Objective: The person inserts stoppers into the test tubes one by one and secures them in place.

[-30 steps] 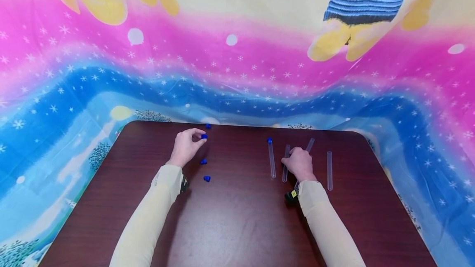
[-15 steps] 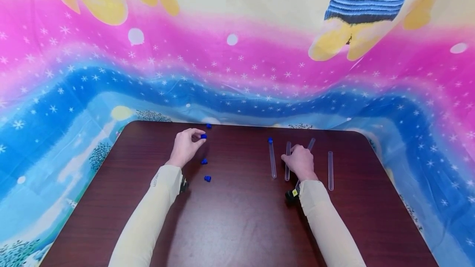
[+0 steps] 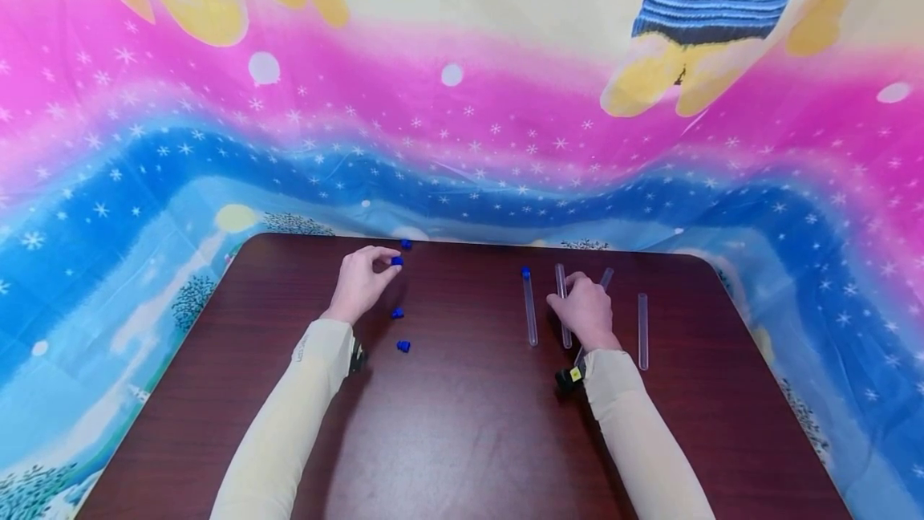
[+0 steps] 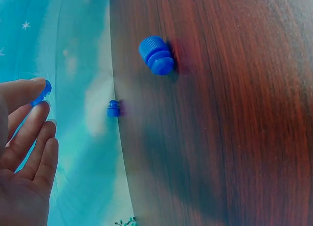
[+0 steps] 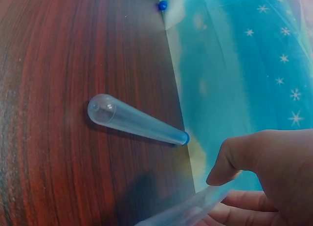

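Observation:
My left hand (image 3: 359, 286) pinches a blue ribbed stopper (image 3: 397, 261) between thumb and fingertips, above the far left of the table; the left wrist view shows this stopper (image 4: 45, 93) partly covered by the thumb. In my right hand (image 3: 586, 313) a clear plastic test tube (image 3: 561, 279) is pinched, its middle hidden by the thumb and fingers. To the left of that hand lies a test tube with a blue stopper in its end (image 3: 530, 311). Another clear tube (image 3: 607, 278) lies partly hidden beneath the right hand, and one more (image 3: 643, 331) lies to its right.
Loose blue stoppers lie on the dark wooden table (image 3: 462, 424): one at the far edge (image 3: 406, 244), one below the left hand (image 3: 397, 313), one nearer (image 3: 403, 346). A printed cloth (image 3: 462, 143) hangs right behind the table's far edge.
The test tube in my right hand has shifted up and away, towards the far edge, with its top tilting slightly left. My left hand with the stopper has barely moved.

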`<act>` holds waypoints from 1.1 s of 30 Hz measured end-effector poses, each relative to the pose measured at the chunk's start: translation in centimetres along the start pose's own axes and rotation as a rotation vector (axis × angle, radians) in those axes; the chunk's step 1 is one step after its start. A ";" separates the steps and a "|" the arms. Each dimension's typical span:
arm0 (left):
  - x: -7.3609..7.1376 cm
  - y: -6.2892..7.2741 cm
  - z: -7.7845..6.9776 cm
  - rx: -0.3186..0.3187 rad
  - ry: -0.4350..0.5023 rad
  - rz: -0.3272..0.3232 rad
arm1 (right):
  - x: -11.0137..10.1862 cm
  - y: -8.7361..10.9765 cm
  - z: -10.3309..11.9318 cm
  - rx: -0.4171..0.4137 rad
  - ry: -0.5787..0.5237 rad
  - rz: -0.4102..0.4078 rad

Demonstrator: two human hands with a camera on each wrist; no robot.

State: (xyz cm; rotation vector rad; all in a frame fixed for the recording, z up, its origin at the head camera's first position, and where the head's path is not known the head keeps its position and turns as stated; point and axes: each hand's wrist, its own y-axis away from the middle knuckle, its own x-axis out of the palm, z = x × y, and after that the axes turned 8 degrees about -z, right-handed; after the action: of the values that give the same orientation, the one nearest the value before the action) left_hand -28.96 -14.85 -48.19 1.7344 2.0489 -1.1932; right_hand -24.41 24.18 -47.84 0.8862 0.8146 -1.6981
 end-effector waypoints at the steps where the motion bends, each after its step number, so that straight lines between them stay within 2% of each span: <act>1: 0.0 0.0 0.0 0.002 0.001 0.000 | 0.0 0.0 0.0 -0.007 -0.004 -0.006; 9: -0.1 -0.2 -0.5 0.020 0.027 -0.010 | -0.1 -0.1 0.2 -0.058 -0.044 -0.046; 22: -0.1 -0.2 -1.6 -0.031 0.073 0.028 | -0.1 0.5 0.6 -0.092 -0.059 -0.095; 33: 0.0 -0.4 -2.6 -0.003 0.087 0.025 | 0.6 0.8 0.5 -0.154 -0.099 -0.141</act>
State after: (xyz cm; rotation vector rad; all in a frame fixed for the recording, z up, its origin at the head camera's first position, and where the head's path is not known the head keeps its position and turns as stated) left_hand -28.50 -13.11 -46.32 1.8356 2.0700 -1.1256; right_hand -23.86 23.26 -48.15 0.6477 0.9454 -1.7598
